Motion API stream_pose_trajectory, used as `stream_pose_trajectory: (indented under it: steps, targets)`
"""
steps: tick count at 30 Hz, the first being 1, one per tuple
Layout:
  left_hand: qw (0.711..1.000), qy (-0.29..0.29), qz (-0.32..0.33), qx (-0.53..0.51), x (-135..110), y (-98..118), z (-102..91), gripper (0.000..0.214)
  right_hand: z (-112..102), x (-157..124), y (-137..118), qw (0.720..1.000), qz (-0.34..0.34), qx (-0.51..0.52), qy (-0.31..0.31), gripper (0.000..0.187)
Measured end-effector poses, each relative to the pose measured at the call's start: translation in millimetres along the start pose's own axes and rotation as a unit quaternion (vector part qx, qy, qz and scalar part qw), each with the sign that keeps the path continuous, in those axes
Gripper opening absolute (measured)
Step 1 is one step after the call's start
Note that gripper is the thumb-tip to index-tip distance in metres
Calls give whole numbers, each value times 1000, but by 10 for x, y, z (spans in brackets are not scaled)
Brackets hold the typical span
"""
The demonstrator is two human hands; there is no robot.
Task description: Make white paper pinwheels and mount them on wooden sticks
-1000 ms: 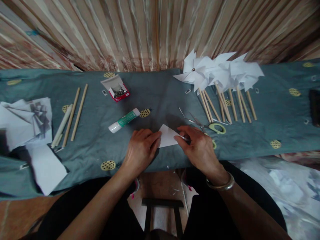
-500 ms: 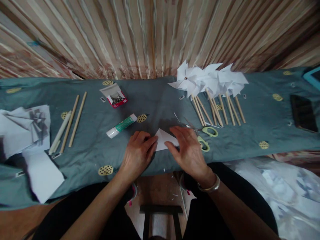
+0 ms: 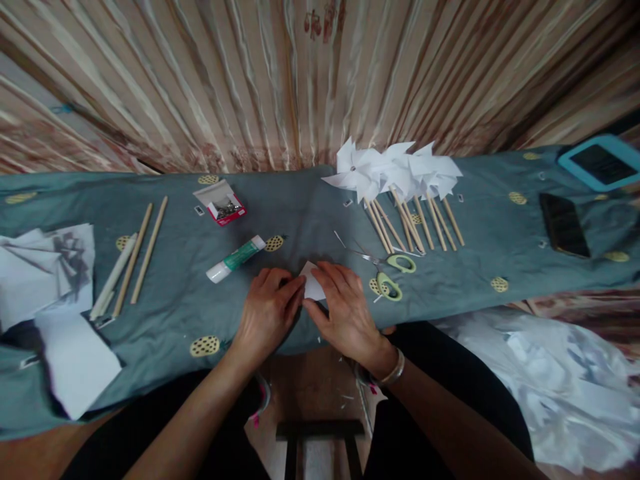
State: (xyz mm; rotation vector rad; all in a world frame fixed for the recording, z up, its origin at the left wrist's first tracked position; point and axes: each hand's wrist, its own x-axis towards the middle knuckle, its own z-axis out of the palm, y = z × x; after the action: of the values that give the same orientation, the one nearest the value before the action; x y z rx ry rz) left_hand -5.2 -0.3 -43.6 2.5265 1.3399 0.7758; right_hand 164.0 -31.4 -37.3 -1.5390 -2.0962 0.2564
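Observation:
A small folded piece of white paper lies near the front edge of the cloth-covered table, partly hidden by fingers. My left hand has its fingers curled, with the thumb and forefinger gripping the paper's left edge. From the right, my right hand presses on the same paper, forefinger over its upper part and thumb at its lower edge. Scissors with green handles lie just beyond my right hand. A green-and-white glue stick rests past my left hand.
Several white paper pinwheels on wooden sticks lie at the back right. A red box of small metal pieces stands open at the back left. Loose sticks and paper sheets lie left; a phone and blue-framed device lie right.
My right hand has moved left, closer to my left hand, and less of the paper shows, its right part now folded over or covered. The view has shifted a little to the right.

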Motion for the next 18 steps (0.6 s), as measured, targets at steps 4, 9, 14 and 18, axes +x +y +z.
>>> stream_pose_trajectory:
  steps: [4, 9, 14, 18]
  targets:
    - [1000, -1, -4, 2, -7, -8, 8, 23, 4, -6, 9, 1000, 14, 4, -3, 45]
    - [1000, -1, 4, 4, -11, -14, 3, 23, -41, -36, 60, 1000, 28, 13, -3, 42]
    - [1000, -12, -5, -2, -8, -12, -2, 24, -114, -77, 173, 999, 45, 11, 5, 40]
    - [1000, -9, -1, 5, -5, -10, 3, 26, -166, -98, 259, 998, 56, 15, 18, 39]
